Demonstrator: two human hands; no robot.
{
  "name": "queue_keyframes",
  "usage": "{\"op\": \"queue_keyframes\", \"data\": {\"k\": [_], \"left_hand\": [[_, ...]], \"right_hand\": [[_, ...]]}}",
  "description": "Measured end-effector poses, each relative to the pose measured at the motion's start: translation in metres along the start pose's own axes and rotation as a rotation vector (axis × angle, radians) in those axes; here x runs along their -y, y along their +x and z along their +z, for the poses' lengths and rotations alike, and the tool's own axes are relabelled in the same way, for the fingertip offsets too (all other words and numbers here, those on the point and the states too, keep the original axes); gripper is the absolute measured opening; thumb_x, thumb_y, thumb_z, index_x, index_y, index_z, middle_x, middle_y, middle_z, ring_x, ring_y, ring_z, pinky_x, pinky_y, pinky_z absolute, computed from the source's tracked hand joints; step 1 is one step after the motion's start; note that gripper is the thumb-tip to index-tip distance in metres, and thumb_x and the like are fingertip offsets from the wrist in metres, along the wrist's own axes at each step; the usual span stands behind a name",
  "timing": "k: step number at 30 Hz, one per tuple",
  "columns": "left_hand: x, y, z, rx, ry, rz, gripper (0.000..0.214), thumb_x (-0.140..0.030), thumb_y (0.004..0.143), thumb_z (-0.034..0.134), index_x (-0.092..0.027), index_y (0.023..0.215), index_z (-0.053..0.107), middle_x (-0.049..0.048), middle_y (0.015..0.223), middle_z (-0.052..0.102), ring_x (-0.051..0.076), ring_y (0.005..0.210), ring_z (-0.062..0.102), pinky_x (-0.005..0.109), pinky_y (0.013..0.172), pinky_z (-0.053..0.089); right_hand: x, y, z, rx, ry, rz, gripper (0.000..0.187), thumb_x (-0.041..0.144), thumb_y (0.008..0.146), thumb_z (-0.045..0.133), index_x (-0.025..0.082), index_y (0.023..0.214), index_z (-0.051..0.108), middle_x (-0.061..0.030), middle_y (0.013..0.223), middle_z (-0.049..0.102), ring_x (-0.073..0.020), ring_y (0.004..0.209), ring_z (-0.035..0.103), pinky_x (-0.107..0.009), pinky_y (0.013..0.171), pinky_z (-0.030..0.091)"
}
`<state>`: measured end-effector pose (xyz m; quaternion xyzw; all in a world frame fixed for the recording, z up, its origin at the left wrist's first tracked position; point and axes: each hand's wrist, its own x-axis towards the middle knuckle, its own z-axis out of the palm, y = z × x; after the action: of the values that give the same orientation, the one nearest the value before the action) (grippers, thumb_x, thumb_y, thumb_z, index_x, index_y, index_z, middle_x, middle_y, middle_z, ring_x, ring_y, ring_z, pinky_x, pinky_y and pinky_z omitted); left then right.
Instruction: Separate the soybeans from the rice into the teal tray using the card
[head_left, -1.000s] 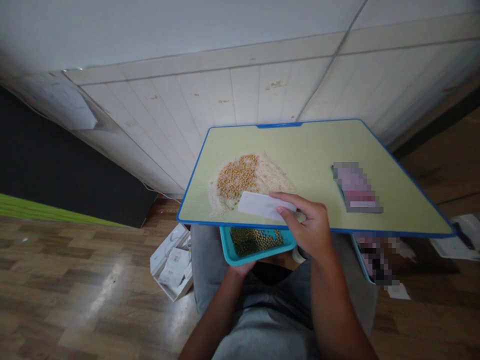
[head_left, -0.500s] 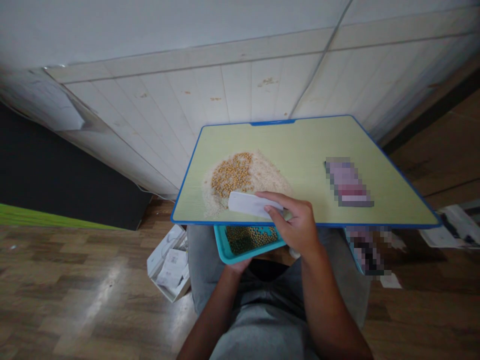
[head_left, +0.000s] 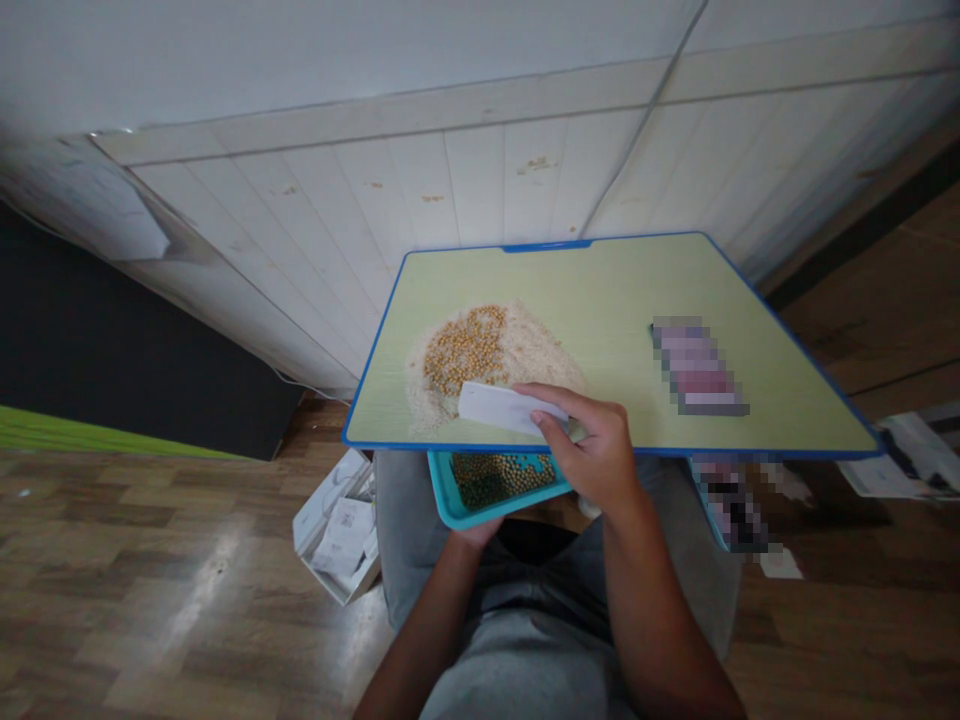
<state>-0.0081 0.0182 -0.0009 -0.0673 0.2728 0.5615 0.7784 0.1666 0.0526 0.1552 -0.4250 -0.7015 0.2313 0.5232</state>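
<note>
My right hand (head_left: 589, 440) grips a flat white strip with rounded corners (head_left: 499, 405), thumb on the near side and fingers along the top. The strip stands on edge at the near side of a heap of yellow soybeans (head_left: 465, 350) and white rice (head_left: 536, 350). Under the table's front edge, my left hand (head_left: 478, 530) holds a teal plastic tray (head_left: 454, 515) from below, its fingers hidden. Soybeans and darker green beans (head_left: 480, 485) lie in the tray.
The low table (head_left: 615, 300) has a blue rim and stands against a white panelled wall. A pixelated phone-like object (head_left: 697, 365) lies on its right. An open white box (head_left: 341, 540) is on the floor at left, and a dark cabinet (head_left: 135, 330) stands behind it.
</note>
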Motion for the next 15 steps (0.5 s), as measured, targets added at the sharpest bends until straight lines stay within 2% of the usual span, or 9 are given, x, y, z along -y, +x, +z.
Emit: {"op": "queue_keyframes", "data": {"k": [7, 15], "left_hand": [[0.001, -0.001, 0.011, -0.046, -0.017, 0.010, 0.060, -0.037, 0.114, 0.024, -0.034, 0.140, 0.078, -0.0036, 0.161, 0.067, 0.018, 0.167, 0.038, 0.052, 0.141, 0.022], [0.002, -0.001, 0.013, -0.060, -0.020, 0.028, 0.059, -0.038, 0.115, 0.024, -0.034, 0.147, 0.074, -0.0015, 0.164, 0.064, 0.019, 0.167, 0.038, 0.053, 0.141, 0.022]], "right_hand": [[0.000, 0.001, 0.001, 0.004, 0.000, -0.019, 0.038, 0.016, 0.099, 0.064, 0.029, 0.127, 0.084, -0.0005, 0.122, 0.087, -0.0217, 0.110, 0.085, -0.034, 0.096, 0.070], [-0.001, 0.002, 0.002, 0.014, -0.017, -0.041, 0.039, 0.015, 0.100, 0.062, 0.029, 0.129, 0.083, -0.0007, 0.125, 0.086, -0.0221, 0.114, 0.084, -0.035, 0.098, 0.070]]}}
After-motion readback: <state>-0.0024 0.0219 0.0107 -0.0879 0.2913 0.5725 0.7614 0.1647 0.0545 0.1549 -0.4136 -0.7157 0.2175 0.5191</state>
